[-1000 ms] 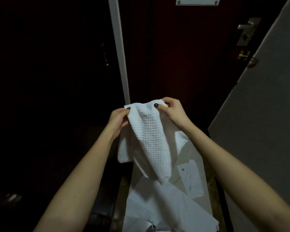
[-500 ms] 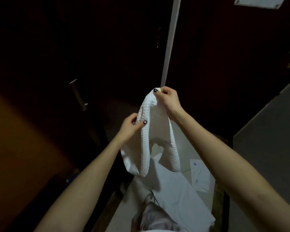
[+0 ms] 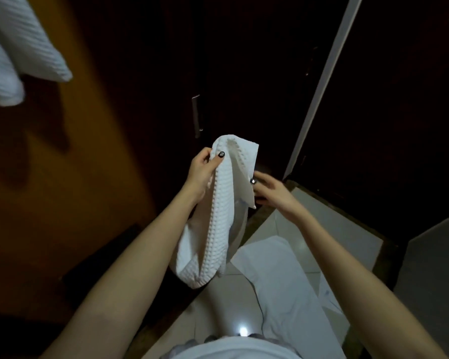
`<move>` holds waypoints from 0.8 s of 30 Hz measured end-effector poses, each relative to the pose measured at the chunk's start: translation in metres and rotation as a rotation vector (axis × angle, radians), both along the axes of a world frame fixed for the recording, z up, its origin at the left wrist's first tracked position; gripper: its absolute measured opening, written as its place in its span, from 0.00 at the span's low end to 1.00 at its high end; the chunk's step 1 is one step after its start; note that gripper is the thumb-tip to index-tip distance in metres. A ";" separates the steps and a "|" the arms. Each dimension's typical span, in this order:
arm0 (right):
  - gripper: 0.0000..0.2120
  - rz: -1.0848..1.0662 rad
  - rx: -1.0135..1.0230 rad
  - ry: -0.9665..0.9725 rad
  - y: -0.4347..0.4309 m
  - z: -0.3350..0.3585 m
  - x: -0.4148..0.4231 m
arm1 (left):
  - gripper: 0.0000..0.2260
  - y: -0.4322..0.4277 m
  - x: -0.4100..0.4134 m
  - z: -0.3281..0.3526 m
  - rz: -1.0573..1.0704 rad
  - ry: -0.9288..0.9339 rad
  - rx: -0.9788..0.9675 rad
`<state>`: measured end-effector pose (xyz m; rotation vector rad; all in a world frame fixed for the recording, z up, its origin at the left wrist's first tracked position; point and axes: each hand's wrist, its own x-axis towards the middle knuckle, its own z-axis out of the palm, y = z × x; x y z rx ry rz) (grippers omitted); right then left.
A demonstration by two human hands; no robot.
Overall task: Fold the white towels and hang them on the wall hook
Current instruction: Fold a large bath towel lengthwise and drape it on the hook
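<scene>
**Head view: white towel held up before a dark door**

Left hand (image 3: 201, 172) has a closed grip on the white towel (image 3: 218, 216), thumb pinching the top fold. The cloth hangs doubled between the forearms, above the tiled floor (image 3: 335, 229). Right hand (image 3: 272, 190) sits at the loose right edge, thumb touching it. Whether that grip is closed, I cannot tell. Top left, a second towel (image 3: 13, 53) hangs against the orange wall (image 3: 62, 177).

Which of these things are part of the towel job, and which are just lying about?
Part of the job: waffle towel, gripped by the left hand, right hand pinching its edge; second white towel, top left.
Just there: cabinet handle; white sheets on the floor.
</scene>
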<state>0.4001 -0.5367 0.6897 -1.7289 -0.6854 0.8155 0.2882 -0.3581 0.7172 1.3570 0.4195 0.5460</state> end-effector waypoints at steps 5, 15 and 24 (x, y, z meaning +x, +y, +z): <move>0.24 0.136 -0.053 -0.134 0.018 -0.016 -0.035 | 0.04 0.005 -0.047 0.010 0.197 -0.036 -0.095; 0.17 0.230 0.069 -0.205 0.053 -0.005 -0.092 | 0.07 -0.008 -0.131 0.023 0.372 -0.097 -0.182; 0.12 0.262 0.447 -0.122 0.048 0.066 -0.147 | 0.04 0.021 -0.211 0.008 0.558 0.096 -0.145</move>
